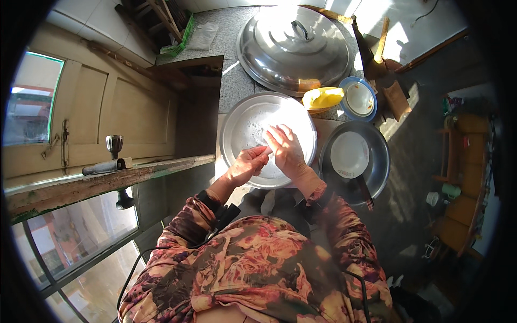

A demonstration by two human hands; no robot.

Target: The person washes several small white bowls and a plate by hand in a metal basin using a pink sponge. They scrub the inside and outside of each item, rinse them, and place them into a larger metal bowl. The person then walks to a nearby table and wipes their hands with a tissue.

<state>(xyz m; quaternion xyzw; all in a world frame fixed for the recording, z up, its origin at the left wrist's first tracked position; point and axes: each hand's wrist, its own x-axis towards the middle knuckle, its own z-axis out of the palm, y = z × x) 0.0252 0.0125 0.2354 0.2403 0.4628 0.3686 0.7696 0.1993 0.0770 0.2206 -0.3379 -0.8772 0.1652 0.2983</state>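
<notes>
A wide metal basin (229, 161) holds water with small bubbles in front of me. Over it, my left hand (249, 163) has its thumb and fingers pinched together near the middle, where a small pale thing seems to show; whether it is an object or a finger I cannot tell. Close against it, my right hand (286, 150) is bent with its fingers spread a little, and glare hides what lies under them. To the right, a dark metal basin (381, 153) contains a white bowl (349, 154) and dark chopsticks (365, 191).
A large domed metal lid (278, 52) covers much of the tiled counter (232, 87). A yellow item (322, 98) stands beside stacked bowls (358, 99). Left are a wooden door (93, 101) and a painted ledge (169, 166). A wooden-handled tool (381, 40) leans by the wall.
</notes>
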